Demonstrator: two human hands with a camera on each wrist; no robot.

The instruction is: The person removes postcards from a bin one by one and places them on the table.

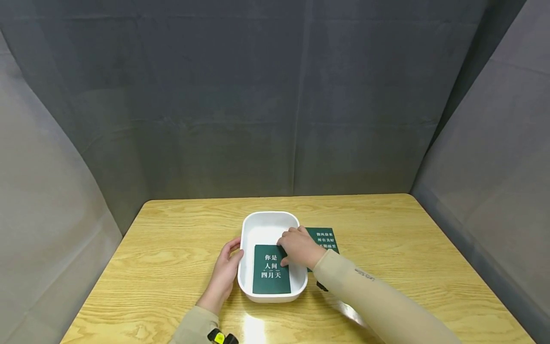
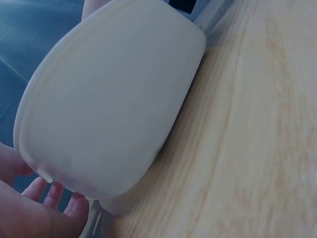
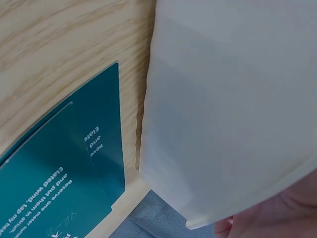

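Note:
A white tray (image 1: 269,216) stands mid-table. A dark green card (image 1: 269,279) with white characters lies flat in its near half. My right hand (image 1: 285,249) reaches over the tray's right rim and pinches the card's far right corner, thumb on its face; the corner itself is hidden. My left hand (image 1: 236,251) rests against the outside of the tray's left wall with relaxed fingers. In the left wrist view the tray's outer wall (image 2: 109,99) fills the frame, with fingertips (image 2: 49,196) beside it. The right wrist view shows the tray wall (image 3: 228,109) from outside.
More green cards (image 1: 325,237) lie stacked on the wooden table (image 1: 408,248) just right of the tray, partly under my right forearm; the green cards (image 3: 59,173) also fill the right wrist view's lower left. Grey fabric screens enclose the table on three sides.

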